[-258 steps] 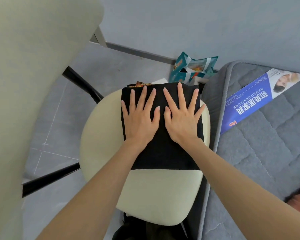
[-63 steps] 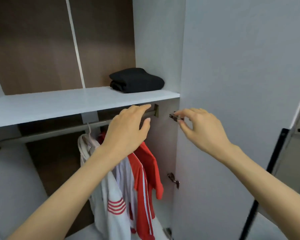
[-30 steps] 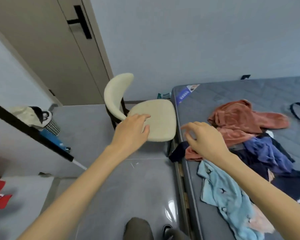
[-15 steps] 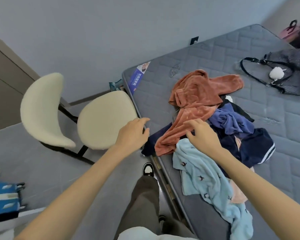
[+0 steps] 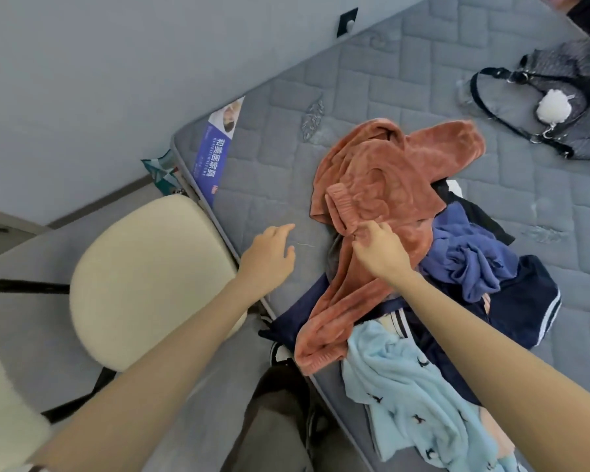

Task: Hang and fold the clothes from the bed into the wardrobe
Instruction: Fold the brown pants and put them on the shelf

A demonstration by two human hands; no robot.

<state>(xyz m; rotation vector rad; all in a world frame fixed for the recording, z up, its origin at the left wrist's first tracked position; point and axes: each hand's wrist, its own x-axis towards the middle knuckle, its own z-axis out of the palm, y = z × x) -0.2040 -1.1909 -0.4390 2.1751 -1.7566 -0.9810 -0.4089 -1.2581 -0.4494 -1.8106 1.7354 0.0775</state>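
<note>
A heap of clothes lies on the grey mattress (image 5: 273, 172). On top is a rust-orange fleece garment (image 5: 382, 178), one sleeve trailing to the mattress edge. My right hand (image 5: 380, 250) pinches the orange fleece near its cuff. Under it lie a blue garment (image 5: 467, 253), a navy piece with white stripes (image 5: 525, 301) and a light blue patterned top (image 5: 409, 386). My left hand (image 5: 269, 257) hovers over the mattress edge, fingers relaxed, holding nothing. The wardrobe is out of view.
A cream chair (image 5: 143, 277) stands against the bed's left side. A grey handbag with a black strap and white pompom (image 5: 559, 100) lies at the mattress's far right. My leg and shoe (image 5: 276, 403) are on the floor by the bed.
I turned from the wardrobe to the bed. My right hand has reached the orange fleece and taken hold of it; my left hand moved from the chair to over the mattress edge.
</note>
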